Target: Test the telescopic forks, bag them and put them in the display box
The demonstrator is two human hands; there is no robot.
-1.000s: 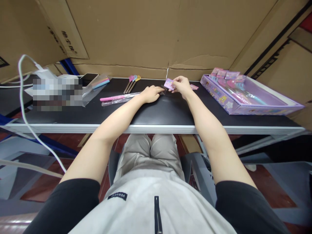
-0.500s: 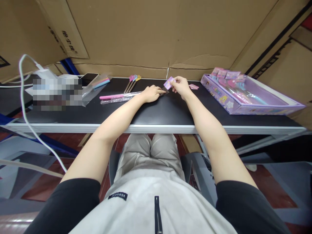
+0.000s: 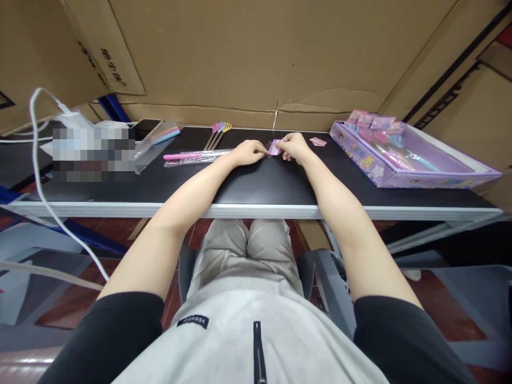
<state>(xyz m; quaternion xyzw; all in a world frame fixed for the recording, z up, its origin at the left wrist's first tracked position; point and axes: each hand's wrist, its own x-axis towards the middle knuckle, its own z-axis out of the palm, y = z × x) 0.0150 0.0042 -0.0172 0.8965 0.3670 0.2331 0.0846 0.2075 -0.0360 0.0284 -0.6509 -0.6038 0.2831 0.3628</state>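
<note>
My right hand [image 3: 295, 147] pinches a small purple printed card [image 3: 274, 147] between thumb and fingertips. The card lies low over the table, at the open end of a clear plastic sleeve [image 3: 212, 155]. My left hand [image 3: 250, 153] rests on that sleeve, its fingertips pinching the end beside the card. Inside the sleeve is a pink stick, probably a back scratcher handle [image 3: 183, 157]; its other end is hidden under my left hand. Just behind lie several claw-headed back scratchers [image 3: 218, 133] in pink, blue and yellow with metal rods.
A purple display box [image 3: 420, 180] holding packed, carded back scratchers stands at right. Loose pink cards [image 3: 318, 142] lie beside it. At left are a plastic bag with coloured sticks [image 3: 166, 136], a phone [image 3: 146, 128] and a white cable [image 3: 37, 160]. Cardboard [image 3: 224, 58] walls the back.
My right hand has brought the card down and slightly left to the sleeve's end. My left fingers have drawn in from stretched out to a pinch there.
</note>
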